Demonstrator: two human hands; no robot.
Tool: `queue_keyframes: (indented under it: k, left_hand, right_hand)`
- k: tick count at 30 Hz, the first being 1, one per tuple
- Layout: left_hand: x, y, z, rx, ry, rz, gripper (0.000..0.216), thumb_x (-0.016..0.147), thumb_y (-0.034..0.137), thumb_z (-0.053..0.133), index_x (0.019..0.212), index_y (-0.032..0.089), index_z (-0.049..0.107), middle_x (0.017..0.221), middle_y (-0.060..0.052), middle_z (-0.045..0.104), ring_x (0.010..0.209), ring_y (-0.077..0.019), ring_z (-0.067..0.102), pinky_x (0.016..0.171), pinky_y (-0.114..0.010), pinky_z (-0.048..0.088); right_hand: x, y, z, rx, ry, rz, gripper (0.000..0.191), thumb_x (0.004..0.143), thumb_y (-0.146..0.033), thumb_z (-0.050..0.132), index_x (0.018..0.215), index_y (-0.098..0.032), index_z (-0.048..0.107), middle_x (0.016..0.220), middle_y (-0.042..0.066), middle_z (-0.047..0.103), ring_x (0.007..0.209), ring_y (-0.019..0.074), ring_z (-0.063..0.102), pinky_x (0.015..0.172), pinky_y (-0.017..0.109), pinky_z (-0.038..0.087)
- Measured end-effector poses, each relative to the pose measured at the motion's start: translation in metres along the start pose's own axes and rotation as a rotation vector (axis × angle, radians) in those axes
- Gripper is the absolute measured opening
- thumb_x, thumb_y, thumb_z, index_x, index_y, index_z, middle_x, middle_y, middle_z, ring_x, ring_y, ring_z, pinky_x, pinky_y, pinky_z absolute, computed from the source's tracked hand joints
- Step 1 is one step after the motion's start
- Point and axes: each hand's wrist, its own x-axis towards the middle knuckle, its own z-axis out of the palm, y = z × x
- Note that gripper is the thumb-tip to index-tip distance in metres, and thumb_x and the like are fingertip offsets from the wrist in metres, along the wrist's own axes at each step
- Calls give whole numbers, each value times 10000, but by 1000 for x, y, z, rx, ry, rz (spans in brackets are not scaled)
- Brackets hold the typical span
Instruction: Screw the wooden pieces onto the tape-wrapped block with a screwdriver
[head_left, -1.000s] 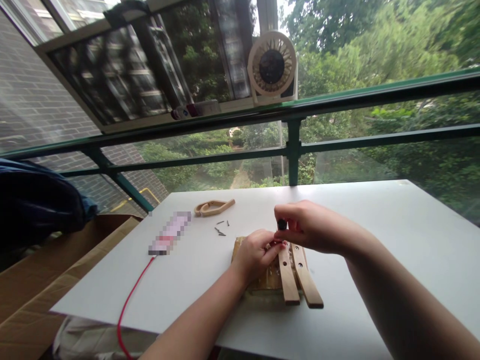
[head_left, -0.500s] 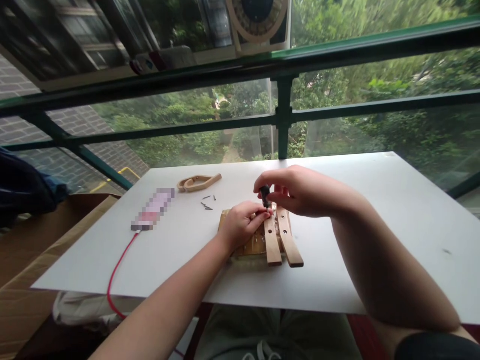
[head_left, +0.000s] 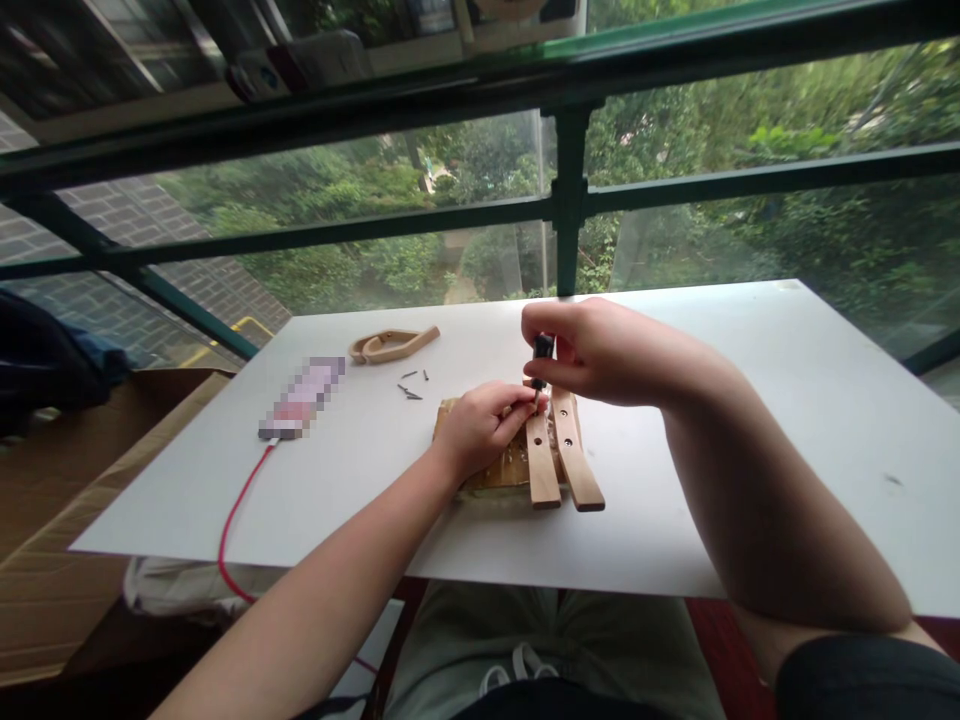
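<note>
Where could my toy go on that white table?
Bare room on the white table: right of the right arm, and between the red cable and left arm. Crowded: the middle, with the left hand, right hand, black-handled screwdriver, pale wooden strips and brown block; farther back left, grey metal screws and a curved wooden loop.

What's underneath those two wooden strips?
A yellowish-brown block shows beneath the wooden strips, on the white table. The left hand covers part of the block, and the strips hide whatever lies directly under them.
</note>
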Motion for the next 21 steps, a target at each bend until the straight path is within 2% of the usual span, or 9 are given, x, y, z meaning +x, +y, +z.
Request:
queue_keyframes:
  k: [6, 12, 21]
  left_hand:
    - [-1, 0, 0, -11, 12, -2, 161, 929, 270, 535, 964, 203, 677, 960, -17, 736, 889, -158, 673, 816, -284, 525]
    - [-1, 2, 0, 48, 57, 8, 130, 906, 242, 568, 942, 204, 687, 891, -14, 728, 836, -148, 662, 806, -272, 518]
    - [0, 1, -1, -9, -14, 19, 190, 942, 253, 503, 957, 212, 688, 976, -13, 726, 926, -157, 656, 852, -289, 510]
  right_hand:
    - [2, 2, 4, 13, -12, -34, 152, 821, -272, 562, 942, -194, 612, 818, 30, 636, 685, 125, 497, 629, 251, 309]
    - [-1, 1, 3, 111, -67, -139, 351, 783, -125, 542, 1125, -198, 580, 1015, 53, 655, 788, 125, 545, 658, 230, 349]
    - [0, -2, -2, 8, -39, -67, 120, 813, -223, 568, 898, -181, 642, 803, 27, 648, 693, 120, 510, 637, 251, 318]
